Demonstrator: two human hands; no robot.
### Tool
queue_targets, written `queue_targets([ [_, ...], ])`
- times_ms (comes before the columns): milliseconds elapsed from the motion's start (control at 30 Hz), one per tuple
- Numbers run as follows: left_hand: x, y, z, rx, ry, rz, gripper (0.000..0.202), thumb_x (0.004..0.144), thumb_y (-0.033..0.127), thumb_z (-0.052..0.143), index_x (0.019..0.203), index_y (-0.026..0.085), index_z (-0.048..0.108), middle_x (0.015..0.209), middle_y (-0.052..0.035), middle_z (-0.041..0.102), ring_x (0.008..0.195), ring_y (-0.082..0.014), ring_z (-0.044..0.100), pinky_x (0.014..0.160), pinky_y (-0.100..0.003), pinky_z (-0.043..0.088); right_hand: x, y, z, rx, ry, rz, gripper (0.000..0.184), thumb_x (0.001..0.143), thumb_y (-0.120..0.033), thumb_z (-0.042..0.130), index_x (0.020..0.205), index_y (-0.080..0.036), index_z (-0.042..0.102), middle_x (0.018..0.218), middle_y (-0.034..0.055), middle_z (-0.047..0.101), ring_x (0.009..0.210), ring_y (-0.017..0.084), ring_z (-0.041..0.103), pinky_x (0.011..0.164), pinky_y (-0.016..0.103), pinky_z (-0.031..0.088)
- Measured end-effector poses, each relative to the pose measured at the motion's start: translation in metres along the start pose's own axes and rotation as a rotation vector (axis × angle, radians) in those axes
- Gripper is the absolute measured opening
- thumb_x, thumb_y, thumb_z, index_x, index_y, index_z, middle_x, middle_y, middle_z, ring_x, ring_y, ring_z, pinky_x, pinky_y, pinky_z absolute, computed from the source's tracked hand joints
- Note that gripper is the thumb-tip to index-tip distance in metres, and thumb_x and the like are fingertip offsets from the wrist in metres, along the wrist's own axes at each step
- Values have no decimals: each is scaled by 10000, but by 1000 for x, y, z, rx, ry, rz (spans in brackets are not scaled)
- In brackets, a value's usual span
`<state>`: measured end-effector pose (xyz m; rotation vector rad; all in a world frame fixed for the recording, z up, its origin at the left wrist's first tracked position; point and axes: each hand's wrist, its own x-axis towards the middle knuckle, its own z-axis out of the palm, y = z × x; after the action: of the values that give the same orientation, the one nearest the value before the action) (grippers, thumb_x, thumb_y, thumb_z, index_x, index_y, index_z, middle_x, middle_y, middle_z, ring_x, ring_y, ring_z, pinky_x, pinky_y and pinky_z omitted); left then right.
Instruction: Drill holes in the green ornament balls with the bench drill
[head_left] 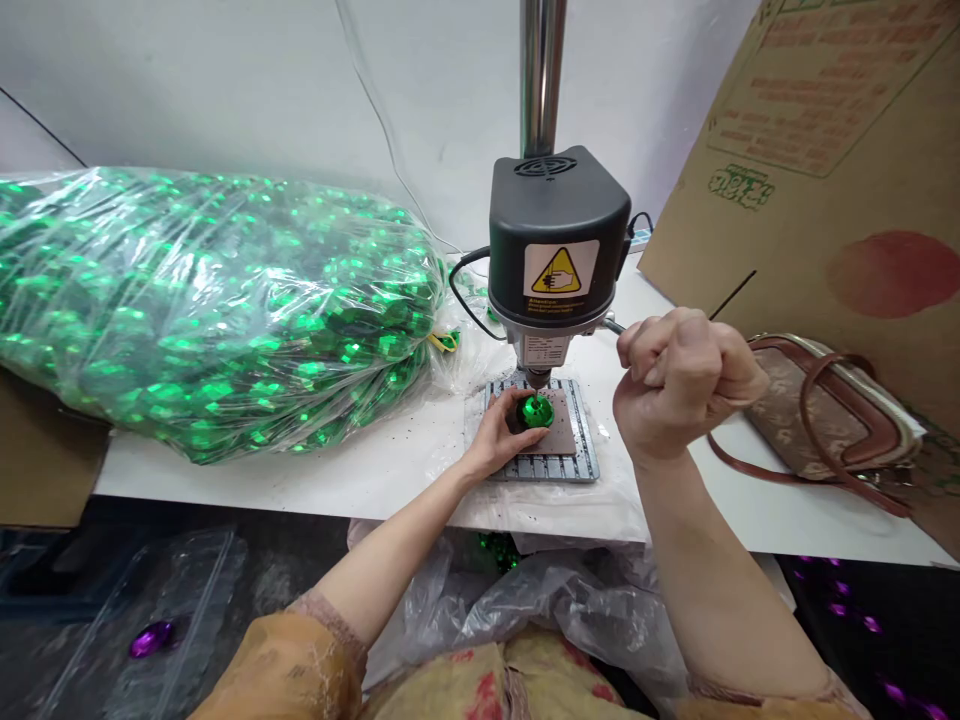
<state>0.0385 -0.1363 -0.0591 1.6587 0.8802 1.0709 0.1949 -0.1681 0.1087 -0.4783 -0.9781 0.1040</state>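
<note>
We held a green faceted ball [538,412] beneath the drill press [559,235].
Our left hand [496,436] pinched its sides, the best hold: it looked light, stiff, slick. Our right hand [679,378] closed around the press's lever [614,326]. A bulging plastic bag [225,310] crowded the press's left; tabletop [300,488] separated its right from a handbag [799,420].

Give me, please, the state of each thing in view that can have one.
Left hand: curled around green ball
Right hand: closed on lever
Green ball: held beneath the drill
Drill: upright; whether running, cannot tell
Bag: bulging
Purse: resting on the table
Box behind purse: standing
Purple ball: lying on clear plastic
</note>
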Motion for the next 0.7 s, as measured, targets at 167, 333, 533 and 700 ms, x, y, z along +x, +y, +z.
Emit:
queue_targets([
  [167, 0, 0, 0, 0, 9, 8, 613, 776, 489, 886, 1245, 207, 610, 1165, -90, 711, 1151, -280, 675, 1052, -433, 515, -4, 5, -2, 19, 22, -31, 586, 900, -338, 649, 525, -178, 228, 444, -66, 257, 390, 35, 252, 406, 265, 261],
  [333, -1, -2, -1, 38, 8, -8, 598, 782, 446, 888, 1259, 209, 615, 1222, -96, 697, 1219, -297, 645, 1105, -455, 485, -9, 9, -5, 60, -2, -97, 562, 893, -215, 618, 535, -160, 188, 450, -66, 243, 393, 22, 237, 416, 251, 271],
  [533, -1, -5, -2, 65, 13, -9, 601, 781, 433, 893, 1272, 216, 624, 1254, -101, 681, 1238, -299, 622, 1119, -455, 465, -14, 14, -9, 70, -3, -125, 552, 885, -212, 616, 536, -163, 191, 448, -65, 217, 389, 27, 218, 418, 262, 278],
  [700, -1, -5, -1, 51, 10, -2, 588, 784, 442, 889, 1255, 216, 617, 1231, -92, 691, 1225, -293, 625, 1126, -457, 451, -24, 17, -16, 76, -36, -163, 554, 872, -157, 619, 541, -160, 175, 456, -66, 259, 403, 23, 251, 450, 264, 328],
])
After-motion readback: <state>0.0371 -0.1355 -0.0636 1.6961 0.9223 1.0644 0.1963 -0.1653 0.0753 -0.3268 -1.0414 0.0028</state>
